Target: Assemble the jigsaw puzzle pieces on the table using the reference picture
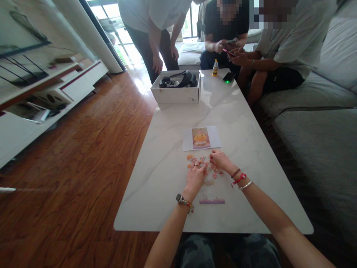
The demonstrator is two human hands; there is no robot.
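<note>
A purple strip [212, 201] lies crosswise on the bench [156, 186]. Beyond it, the left hand [195, 178] rests flat, grip apart, on scattered puzzle pieces [206, 165]. The right hand [220, 160] curls over them, its grip unreadable. The pieces are too small to orient.

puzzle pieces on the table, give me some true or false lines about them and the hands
1. The left hand and right hand both touch the loose puzzle pieces. True.
2. The printed picture lies on the near side of the pieces. False: it lies beyond them.
3. A purple strip lies on the table near the left wrist. True.
4. The white box at the far end is empty. False: it holds a dark device.
</note>
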